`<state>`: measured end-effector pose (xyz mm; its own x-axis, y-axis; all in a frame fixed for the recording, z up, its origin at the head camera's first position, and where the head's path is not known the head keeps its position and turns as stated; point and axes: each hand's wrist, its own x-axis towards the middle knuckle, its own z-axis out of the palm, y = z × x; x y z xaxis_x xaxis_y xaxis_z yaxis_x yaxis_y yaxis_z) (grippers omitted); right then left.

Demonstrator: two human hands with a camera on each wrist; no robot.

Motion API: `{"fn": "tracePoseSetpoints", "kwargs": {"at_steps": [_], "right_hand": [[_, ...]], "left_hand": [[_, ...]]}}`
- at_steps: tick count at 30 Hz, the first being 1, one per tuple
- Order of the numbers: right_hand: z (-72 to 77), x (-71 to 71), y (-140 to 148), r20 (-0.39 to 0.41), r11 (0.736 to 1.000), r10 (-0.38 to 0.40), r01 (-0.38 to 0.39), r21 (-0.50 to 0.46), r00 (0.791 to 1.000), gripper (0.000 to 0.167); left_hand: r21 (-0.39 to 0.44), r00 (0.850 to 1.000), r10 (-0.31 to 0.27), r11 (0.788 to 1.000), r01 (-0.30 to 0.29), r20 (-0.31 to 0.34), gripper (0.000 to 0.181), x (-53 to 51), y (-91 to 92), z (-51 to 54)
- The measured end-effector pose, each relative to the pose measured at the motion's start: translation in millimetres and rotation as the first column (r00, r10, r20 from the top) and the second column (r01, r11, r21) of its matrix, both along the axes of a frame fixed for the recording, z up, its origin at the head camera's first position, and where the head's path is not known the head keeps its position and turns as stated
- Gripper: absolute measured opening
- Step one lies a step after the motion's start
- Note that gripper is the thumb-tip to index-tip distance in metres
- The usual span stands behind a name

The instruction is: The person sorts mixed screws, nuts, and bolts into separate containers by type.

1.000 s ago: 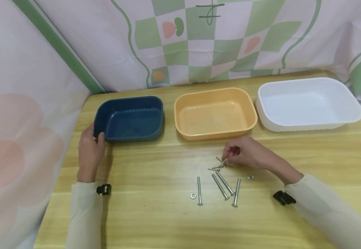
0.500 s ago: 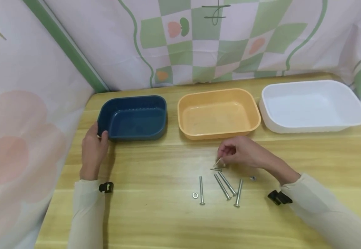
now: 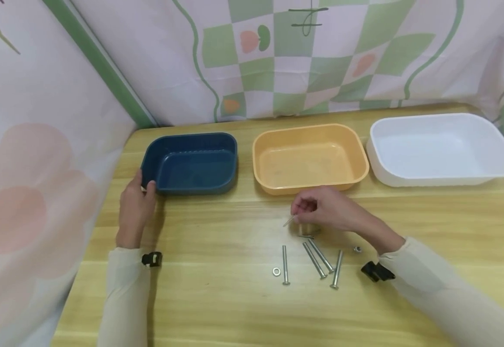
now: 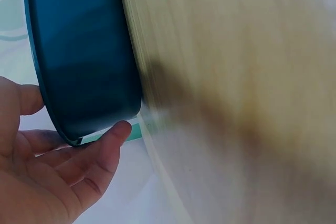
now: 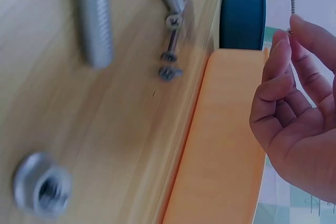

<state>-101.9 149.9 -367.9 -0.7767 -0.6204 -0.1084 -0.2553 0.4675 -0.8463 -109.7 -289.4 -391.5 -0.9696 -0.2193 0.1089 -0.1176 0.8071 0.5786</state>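
Note:
My right hand [image 3: 321, 207] pinches a small screw [image 5: 293, 1] between thumb and index finger, above the table in front of the orange-yellow box [image 3: 310, 164]. Below that hand lie a few more small screws [image 5: 170, 56], partly hidden in the head view. Several long bolts [image 3: 285, 265] are spread nearer to me. A ring-like nut or washer [image 3: 276, 272] lies left of them, and a flange nut [image 5: 42, 184] to their right. My left hand [image 3: 135, 207] holds the near left corner of the dark blue box [image 3: 195, 166], its thumb at the rim and fingers bent round the end.
A white box [image 3: 442, 149] stands to the right of the orange-yellow one, making a row of three along the back of the wooden table [image 3: 217, 299]. Behind and on the left hangs a patterned cloth [image 3: 256, 72]. No contents are visible in the boxes.
My right hand has picked the small screw up off the pile and moved left with it. The left hand stays at the blue box. The head view has shifted slightly.

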Motion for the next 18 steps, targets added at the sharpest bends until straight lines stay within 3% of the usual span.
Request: {"fn": "tracePoseSetpoints", "kwargs": {"at_steps": [5, 18], "right_hand": [[-0.3, 0.6, -10, -0.002, 1.0, -0.004, 0.004, -0.028, 1.0, 0.009], [7.5, -3.1, -29, -0.019, 0.995, -0.046, 0.045, -0.086, 0.999, 0.008]], "left_hand": [[0.016, 1.0, -0.007, 1.0, 0.007, 0.015, 0.058, -0.9, -2.1, -1.7], [0.152, 0.996, -0.035, 0.988, 0.022, 0.08, 0.063, 0.9, -7.8, 2.1]]}}
